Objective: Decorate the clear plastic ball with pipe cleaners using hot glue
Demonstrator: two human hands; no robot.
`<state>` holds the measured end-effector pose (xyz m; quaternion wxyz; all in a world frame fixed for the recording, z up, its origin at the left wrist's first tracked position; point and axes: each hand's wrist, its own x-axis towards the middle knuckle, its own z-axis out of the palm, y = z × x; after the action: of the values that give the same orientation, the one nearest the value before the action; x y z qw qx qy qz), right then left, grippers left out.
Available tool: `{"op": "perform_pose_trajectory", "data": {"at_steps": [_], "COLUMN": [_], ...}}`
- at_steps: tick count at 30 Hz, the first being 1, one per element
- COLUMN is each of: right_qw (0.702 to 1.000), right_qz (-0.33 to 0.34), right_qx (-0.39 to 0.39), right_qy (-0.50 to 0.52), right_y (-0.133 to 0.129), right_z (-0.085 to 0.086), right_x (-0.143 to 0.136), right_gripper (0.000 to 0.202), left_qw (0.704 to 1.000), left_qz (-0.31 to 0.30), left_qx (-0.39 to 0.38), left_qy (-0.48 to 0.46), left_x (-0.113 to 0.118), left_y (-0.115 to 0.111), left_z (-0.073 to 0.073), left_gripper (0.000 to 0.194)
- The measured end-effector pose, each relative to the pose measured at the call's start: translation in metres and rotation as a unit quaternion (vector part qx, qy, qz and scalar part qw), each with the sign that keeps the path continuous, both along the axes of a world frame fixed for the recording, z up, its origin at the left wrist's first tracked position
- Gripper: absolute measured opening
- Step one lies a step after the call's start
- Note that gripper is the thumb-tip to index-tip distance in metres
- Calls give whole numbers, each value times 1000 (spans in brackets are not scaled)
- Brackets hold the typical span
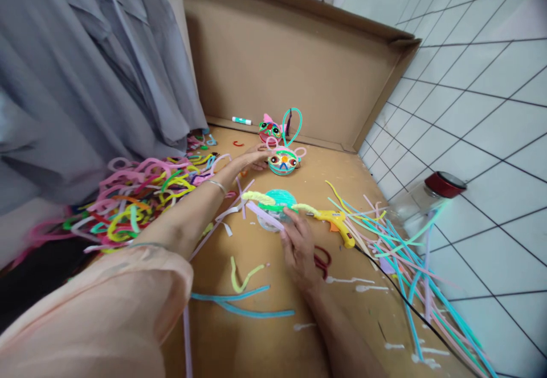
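1. Reaching across a cardboard work surface [256, 344], a person's left hand [256, 157] meets the side of a pink-eared pipe-cleaner face [283, 161]; the figure hides some fingertips, so whether they pinch it cannot be told.
2. The right hand [299, 247] bends its fingers at the near edge of a round green piece [280, 197], beside a lilac strip [265, 216]; blur leaves the grip unclear.
3. A second decorated face [270, 132] stands partly covered behind the first. The right hand overlaps red-handled scissors [327, 259].
4. The black cord [405, 301] of a yellow glue gun [342, 227] runs out at lower right.
5. A cardboard wall [290, 53] bounds the far side, white tiles [482, 110] the right, heaped pipe cleaners [145, 196] the left; room opens nearer than two blue stems [256, 312].
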<state>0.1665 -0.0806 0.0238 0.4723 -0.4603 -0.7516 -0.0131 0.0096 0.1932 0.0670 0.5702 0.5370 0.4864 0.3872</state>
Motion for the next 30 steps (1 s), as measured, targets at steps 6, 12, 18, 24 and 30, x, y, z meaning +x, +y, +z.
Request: {"op": "perform_pose_trajectory", "data": {"at_steps": [6, 12, 18, 24, 30], "right_qw": [999, 998, 996, 996, 997], "right_qz": [14, 22, 13, 16, 11], "right_qx": [-12, -12, -6, 0, 8], "right_qy": [30, 58, 87, 91, 74], "right_y": [4, 9, 13, 13, 16], "right_z": [-7, -13, -13, -10, -11], "right_x": [2, 4, 5, 5, 6], "right_gripper": [28, 31, 32, 33, 34], "left_qw": [981, 953, 896, 912, 930], "left_qz": [187, 261, 317, 204, 90], "left_qx": [16, 143, 307, 355, 352], "left_qy": [-49, -65, -53, -35, 48], "left_x": [-8, -9, -10, 1, 7], "left_y": [-37, -104, -190, -244, -243], "left_z": [24, 22, 0, -18, -29], "left_gripper": [34, 26, 13, 9, 15]}}
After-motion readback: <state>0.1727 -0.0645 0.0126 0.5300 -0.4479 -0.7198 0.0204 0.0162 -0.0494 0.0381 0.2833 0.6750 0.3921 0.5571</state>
